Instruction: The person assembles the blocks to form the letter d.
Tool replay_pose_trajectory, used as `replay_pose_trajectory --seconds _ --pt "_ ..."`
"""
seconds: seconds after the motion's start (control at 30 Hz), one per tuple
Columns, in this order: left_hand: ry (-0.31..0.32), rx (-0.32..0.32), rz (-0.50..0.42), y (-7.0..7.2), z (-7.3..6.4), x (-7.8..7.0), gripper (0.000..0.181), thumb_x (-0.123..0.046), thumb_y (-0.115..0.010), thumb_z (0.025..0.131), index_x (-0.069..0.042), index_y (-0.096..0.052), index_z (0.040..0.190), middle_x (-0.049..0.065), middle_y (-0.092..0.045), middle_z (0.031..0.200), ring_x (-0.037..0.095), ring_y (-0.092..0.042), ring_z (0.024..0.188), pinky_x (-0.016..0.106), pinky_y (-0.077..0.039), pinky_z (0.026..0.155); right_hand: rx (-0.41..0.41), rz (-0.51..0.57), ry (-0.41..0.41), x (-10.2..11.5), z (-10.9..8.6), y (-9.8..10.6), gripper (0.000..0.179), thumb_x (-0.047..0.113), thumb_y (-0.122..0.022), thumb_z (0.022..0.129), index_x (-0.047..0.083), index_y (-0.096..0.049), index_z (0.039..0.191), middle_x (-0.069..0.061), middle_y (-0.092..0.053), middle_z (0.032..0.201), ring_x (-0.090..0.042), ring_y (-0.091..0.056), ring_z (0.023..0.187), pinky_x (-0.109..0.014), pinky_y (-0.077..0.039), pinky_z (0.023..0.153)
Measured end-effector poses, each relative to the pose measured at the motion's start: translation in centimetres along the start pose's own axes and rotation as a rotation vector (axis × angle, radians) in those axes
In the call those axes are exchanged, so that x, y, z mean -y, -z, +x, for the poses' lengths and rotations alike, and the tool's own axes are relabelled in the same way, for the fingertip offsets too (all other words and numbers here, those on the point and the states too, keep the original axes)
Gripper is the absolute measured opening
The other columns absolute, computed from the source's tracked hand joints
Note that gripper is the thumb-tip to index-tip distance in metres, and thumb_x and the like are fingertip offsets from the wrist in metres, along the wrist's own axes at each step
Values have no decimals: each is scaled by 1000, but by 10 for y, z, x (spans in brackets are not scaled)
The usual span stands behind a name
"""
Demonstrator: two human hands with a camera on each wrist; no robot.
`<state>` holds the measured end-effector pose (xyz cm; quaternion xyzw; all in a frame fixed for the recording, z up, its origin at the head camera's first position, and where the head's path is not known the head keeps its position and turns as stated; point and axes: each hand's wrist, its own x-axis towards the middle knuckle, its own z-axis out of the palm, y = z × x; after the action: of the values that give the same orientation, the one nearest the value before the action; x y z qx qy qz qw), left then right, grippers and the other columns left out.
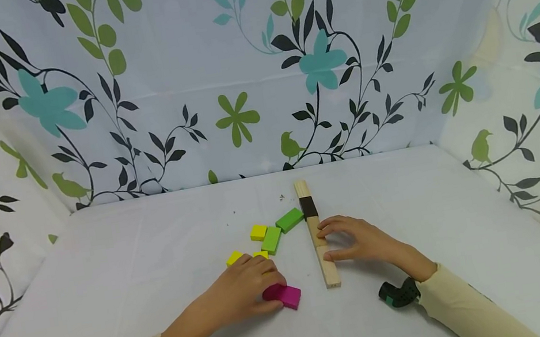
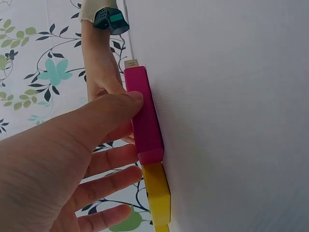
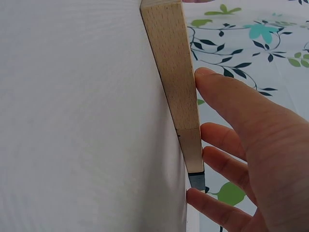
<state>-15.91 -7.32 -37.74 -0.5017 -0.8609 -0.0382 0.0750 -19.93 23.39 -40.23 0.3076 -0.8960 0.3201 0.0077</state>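
My left hand (image 1: 238,292) pinches a magenta block (image 1: 290,297), thumb along one side and fingers across from it. The left wrist view shows the thumb (image 2: 123,104) pressed against this magenta block (image 2: 145,116), with a yellow block (image 2: 157,193) just beyond its end. A straight row of wooden blocks (image 1: 328,270), with one dark brown block (image 1: 309,207) among them, runs away from me. At the row's right side is my right hand (image 1: 359,239), fingers spread. In the right wrist view, its fingertips (image 3: 205,72) lie along the edge of the wooden blocks (image 3: 171,63).
Beyond my left hand lie two green blocks (image 1: 272,240) and several yellow blocks (image 1: 258,232); one green block's end is right at the wooden row. A white cloth covers the table (image 1: 155,238). Patterned curtains (image 1: 169,90) stand behind and at both sides.
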Motion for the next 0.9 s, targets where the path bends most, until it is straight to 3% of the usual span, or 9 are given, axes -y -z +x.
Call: replay_pose_trajectory --seconds 0.63,0.77,0.9 --pt "36 8 20 -4 5 -1 28 -39 -74 85 -19 -67 102 -5 -61 96 10 -55 91 31 -47 85 0 17 -18 0 1 -2 40 31 -78 82 13 -69 116 -7 -58 133 -32 -49 129 -58 -36 107" --pt "39 -10 37 -5 5 -1 29 -41 -73 85 -19 -66 102 -5 -61 97 11 -56 91 31 -47 84 0 12 -17 1 1 -1 40 31 -78 82 13 -69 117 -7 -58 133 -32 -49 129 -58 -36 107" --pt "42 -70 43 -5 4 0 35 -48 -69 86 -20 -67 106 -6 -64 100 11 -59 95 33 -48 87 3 1 -17 1 1 -1 41 32 -77 83 13 -68 117 -7 -58 132 -32 -49 129 -58 -36 106"
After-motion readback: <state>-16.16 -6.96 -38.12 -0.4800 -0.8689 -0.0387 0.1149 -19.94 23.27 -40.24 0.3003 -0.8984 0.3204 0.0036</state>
